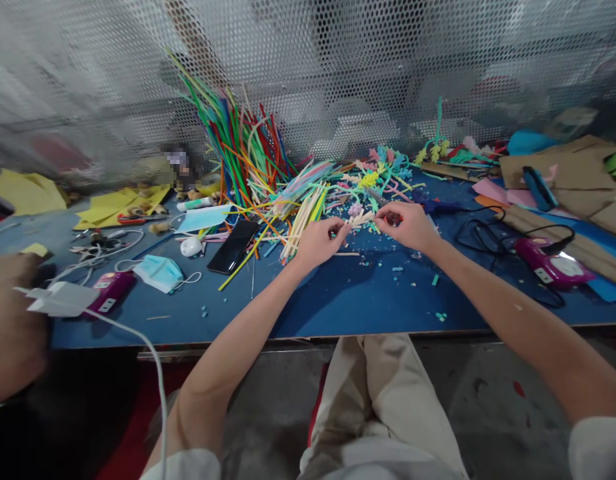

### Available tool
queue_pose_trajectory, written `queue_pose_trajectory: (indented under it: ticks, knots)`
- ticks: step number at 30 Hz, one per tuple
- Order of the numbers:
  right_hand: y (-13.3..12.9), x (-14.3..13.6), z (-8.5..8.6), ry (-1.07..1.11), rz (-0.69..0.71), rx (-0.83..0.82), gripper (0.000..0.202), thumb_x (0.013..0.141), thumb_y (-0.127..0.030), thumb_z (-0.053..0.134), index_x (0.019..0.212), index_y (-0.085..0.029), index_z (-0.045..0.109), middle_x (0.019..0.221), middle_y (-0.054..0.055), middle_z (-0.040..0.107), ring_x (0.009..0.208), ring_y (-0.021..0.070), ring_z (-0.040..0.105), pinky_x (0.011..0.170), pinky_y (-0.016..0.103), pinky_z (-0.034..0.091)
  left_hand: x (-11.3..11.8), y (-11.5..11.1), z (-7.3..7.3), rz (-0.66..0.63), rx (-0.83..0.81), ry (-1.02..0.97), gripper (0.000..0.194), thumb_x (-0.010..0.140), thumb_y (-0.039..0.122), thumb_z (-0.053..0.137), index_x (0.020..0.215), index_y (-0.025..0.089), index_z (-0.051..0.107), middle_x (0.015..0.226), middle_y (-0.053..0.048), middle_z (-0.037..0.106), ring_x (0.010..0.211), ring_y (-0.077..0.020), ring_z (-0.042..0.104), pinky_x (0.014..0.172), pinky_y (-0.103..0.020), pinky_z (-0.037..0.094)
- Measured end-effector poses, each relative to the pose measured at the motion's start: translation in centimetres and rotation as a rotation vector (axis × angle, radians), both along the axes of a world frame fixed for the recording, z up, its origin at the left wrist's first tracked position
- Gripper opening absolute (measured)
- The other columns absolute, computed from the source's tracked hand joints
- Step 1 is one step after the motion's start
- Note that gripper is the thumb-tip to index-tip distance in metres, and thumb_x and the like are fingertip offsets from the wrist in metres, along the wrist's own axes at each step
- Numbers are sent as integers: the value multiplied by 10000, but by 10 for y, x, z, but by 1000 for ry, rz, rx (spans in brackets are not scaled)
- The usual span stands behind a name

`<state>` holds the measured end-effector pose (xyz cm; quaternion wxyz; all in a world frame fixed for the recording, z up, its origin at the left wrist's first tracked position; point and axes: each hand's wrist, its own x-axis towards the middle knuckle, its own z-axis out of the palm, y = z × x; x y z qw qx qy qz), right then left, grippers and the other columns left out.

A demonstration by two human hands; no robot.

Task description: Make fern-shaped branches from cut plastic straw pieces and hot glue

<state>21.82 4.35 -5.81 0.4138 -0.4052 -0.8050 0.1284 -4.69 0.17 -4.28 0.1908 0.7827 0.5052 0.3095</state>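
My left hand (324,240) pinches one end of a short cream pipe-cleaner piece (361,218) with a knobbly, leaf-like shape. From the other side, the fingertips of my right hand (405,223) close on its opposite end, so the piece spans the gap just above the blue table. Right behind it sits a small lilac fluffy piece (355,209). Beside my left hand lies a bundle of cream and yellow pipe cleaners (308,212). Beyond both hands is a heap of shaped pipe-cleaner pieces (383,170) in yellow, teal and pink.
Tall coloured pipe cleaners (238,143) lean against the perforated metal screen (368,73). A black phone (233,247), a face mask (159,273) and a white charger (63,299) lie leftward, near another person's blurred arm (13,327). Rightward are a magenta power strip (553,263), black cable and cardboard (563,163).
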Motion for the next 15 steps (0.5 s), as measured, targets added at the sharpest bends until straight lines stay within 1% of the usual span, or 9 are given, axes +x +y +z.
queue_pose_trajectory:
  ticks: [7,10,13,15]
  knots:
    - [-1,-4,-1,70,14,-57,222,895,-447,716,855,-233,759,771,56,745,655,193,605,675,364,487,2,-3,2,-19,11,-14,428,1090,515,546,861,209,739,704,-38,769,618,-178,643,668,-314,450]
    - [-1,-4,-1,121,14,-136,243,876,-463,735,850,-224,765,751,55,737,631,186,587,637,357,480,1,-1,1,-15,18,0,433,1086,525,549,862,212,747,692,-32,764,611,-180,645,669,-318,447]
    - [0,-2,0,171,8,-225,282,870,-491,746,854,-211,775,728,49,728,597,175,577,597,346,470,0,0,-1,-15,34,5,445,1092,537,553,864,213,755,705,-23,770,646,-174,663,669,-302,436]
    - [0,-2,1,182,-2,-247,303,871,-510,756,856,-208,782,724,47,729,598,175,587,594,342,477,-1,1,-1,-4,31,15,443,1097,533,554,874,213,763,734,-24,784,675,-173,672,669,-296,434]
